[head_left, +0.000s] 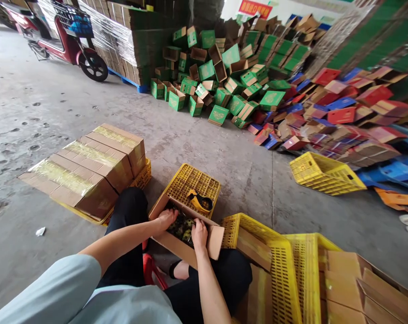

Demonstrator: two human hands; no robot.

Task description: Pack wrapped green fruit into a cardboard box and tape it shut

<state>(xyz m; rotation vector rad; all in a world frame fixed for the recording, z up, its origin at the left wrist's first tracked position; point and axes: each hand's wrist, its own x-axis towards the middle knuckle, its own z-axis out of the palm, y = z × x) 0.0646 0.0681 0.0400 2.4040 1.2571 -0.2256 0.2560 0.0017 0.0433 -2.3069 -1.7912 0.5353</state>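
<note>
An open cardboard box (177, 245) rests on my lap, with dark green and yellow items (183, 227) inside. My left hand (166, 219) reaches over the box's left flap, fingers curled down into the contents. At the box's right side, my right hand (199, 234) presses into the same items with its fingers bent. What the fingers grip is hidden. A yellow tape dispenser (199, 201) lies on an overturned yellow crate (193, 182) just beyond the box.
Three taped cartons (89, 168) sit on a yellow crate at the left. Yellow crates with flat cardboard (292, 270) stand at my right, another yellow crate (325, 173) farther off. Piles of green (224, 76), red and blue boxes (342, 112) fill the back. A scooter (65, 40) is parked far left.
</note>
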